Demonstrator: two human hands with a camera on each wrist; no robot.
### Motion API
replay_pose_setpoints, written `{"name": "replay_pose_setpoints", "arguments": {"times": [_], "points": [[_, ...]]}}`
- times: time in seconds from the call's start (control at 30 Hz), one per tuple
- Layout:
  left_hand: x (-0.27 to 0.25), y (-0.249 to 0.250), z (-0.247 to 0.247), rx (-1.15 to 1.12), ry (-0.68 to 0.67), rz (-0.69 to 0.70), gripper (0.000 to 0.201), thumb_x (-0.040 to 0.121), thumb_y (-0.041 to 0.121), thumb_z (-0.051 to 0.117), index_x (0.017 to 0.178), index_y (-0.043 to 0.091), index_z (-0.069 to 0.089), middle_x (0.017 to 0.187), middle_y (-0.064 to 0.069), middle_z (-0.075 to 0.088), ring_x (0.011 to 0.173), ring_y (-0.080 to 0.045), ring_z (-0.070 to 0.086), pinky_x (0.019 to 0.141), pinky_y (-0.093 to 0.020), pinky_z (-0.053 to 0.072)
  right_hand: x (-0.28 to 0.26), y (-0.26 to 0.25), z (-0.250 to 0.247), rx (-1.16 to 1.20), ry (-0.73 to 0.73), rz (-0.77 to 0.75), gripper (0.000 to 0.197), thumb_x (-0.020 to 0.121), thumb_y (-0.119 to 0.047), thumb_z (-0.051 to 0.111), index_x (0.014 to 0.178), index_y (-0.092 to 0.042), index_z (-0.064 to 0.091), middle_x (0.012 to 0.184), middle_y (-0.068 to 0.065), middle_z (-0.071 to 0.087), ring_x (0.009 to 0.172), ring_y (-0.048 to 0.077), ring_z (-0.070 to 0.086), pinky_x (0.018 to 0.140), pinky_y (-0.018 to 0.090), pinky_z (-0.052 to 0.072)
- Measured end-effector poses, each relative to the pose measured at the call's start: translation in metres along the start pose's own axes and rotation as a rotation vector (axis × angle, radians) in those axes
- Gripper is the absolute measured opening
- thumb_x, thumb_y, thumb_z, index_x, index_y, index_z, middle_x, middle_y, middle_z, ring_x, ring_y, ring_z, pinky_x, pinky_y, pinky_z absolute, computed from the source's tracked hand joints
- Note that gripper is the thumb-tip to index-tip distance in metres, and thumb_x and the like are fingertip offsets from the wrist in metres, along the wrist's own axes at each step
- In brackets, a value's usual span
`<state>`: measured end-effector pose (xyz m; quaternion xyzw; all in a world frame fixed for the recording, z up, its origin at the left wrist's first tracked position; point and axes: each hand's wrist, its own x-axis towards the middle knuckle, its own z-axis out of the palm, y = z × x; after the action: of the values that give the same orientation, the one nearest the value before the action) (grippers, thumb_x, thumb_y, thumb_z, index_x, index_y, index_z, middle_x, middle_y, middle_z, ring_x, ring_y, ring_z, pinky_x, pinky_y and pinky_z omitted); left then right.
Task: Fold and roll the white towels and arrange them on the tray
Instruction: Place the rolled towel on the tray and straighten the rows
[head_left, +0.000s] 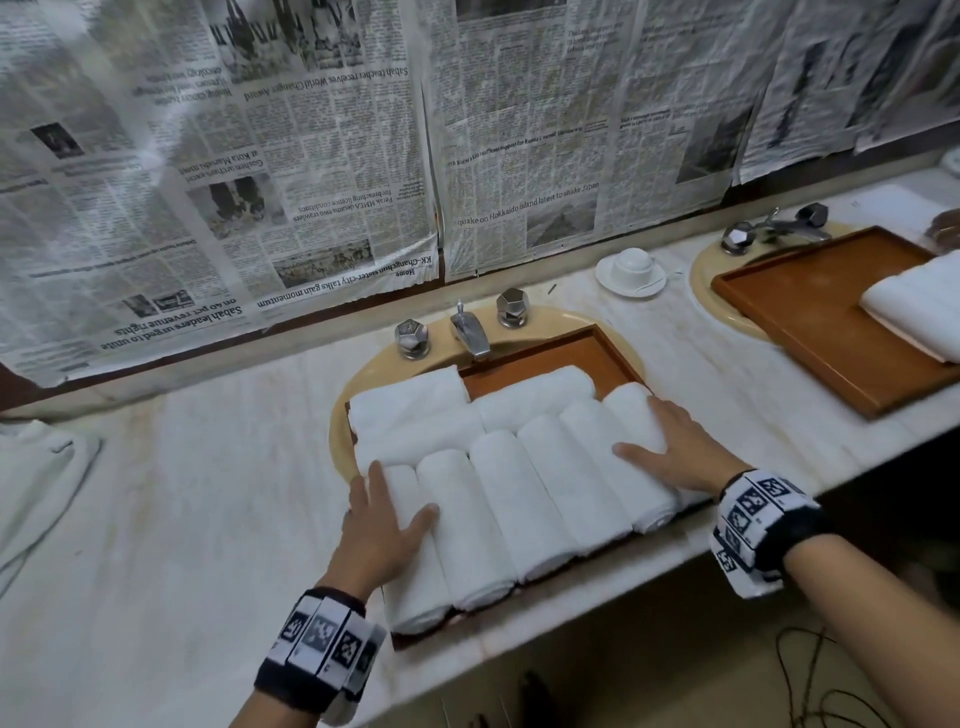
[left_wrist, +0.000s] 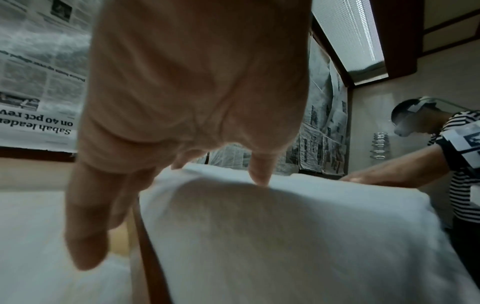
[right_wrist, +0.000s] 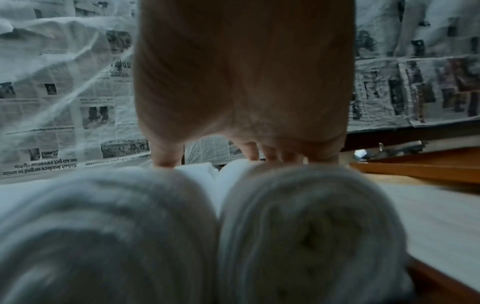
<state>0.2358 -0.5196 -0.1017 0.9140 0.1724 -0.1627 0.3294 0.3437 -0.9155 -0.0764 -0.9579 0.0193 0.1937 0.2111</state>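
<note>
Several rolled white towels (head_left: 524, 499) lie side by side on a brown wooden tray (head_left: 550, 358) set over the sink, with more rolls laid crosswise behind them. My left hand (head_left: 389, 514) rests flat on the leftmost roll (head_left: 415, 587), fingers straight. My right hand (head_left: 665, 447) lies flat on the rightmost roll (head_left: 631, 415), its thumb spread onto the roll beside it. In the left wrist view the left hand (left_wrist: 182, 102) touches the towel (left_wrist: 285, 236) with its fingertips. In the right wrist view the right hand (right_wrist: 246, 82) hangs over two roll ends (right_wrist: 311, 236).
A second wooden tray (head_left: 810, 322) with a folded white towel (head_left: 914, 306) sits over the right sink. An upturned cup on a saucer (head_left: 631, 270) stands between the sinks. A faucet (head_left: 470, 332) rises behind the tray. Another white towel (head_left: 36, 478) lies far left. Newspaper covers the wall.
</note>
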Motion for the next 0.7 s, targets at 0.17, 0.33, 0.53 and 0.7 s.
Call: {"name": "replay_pose_setpoints", "arguments": {"times": [0.17,0.33,0.53,0.7], "points": [[-0.017,0.008,0.018,-0.107,0.034,0.037,0.093,0.1,0.049,0.048,0.155,0.016,-0.019,0.163,-0.01,-0.022,0.152,-0.031,0.007,0.122,-0.046,0.018,-0.008,0.0,0.015,-0.001,0.053,-0.001,0.102,0.082,-0.08,0.044,0.156,-0.024,0.003,0.164,0.0,0.007,0.146,0.029,0.021,0.117,0.048,0.025],[-0.027,0.013,0.021,-0.161,0.049,0.001,0.094,0.099,0.054,0.045,0.156,0.019,-0.021,0.163,-0.01,-0.024,0.153,-0.027,-0.001,0.122,-0.043,0.013,-0.008,-0.004,0.026,-0.026,0.099,-0.033,0.1,0.083,-0.081,0.038,0.157,-0.023,0.004,0.164,0.001,0.008,0.147,0.027,0.019,0.117,0.047,0.025],[-0.04,0.018,0.029,-0.241,0.125,-0.049,0.108,0.086,0.067,0.056,0.157,0.021,-0.011,0.163,-0.013,0.007,0.147,-0.031,0.023,0.118,-0.045,0.024,-0.007,0.016,0.01,0.01,0.099,0.063,0.107,0.071,-0.089,0.044,0.154,-0.032,0.01,0.16,-0.001,0.019,0.142,0.032,0.026,0.112,0.054,0.027],[-0.042,0.021,0.036,-0.263,0.183,-0.107,0.117,0.078,0.071,0.066,0.157,0.024,-0.006,0.156,-0.015,0.028,0.139,-0.035,0.036,0.113,-0.048,0.034,-0.001,0.029,0.013,0.177,0.006,0.097,0.123,0.054,-0.095,0.049,0.153,-0.033,0.012,0.158,0.005,0.023,0.139,0.036,0.03,0.112,0.055,0.029]]}}
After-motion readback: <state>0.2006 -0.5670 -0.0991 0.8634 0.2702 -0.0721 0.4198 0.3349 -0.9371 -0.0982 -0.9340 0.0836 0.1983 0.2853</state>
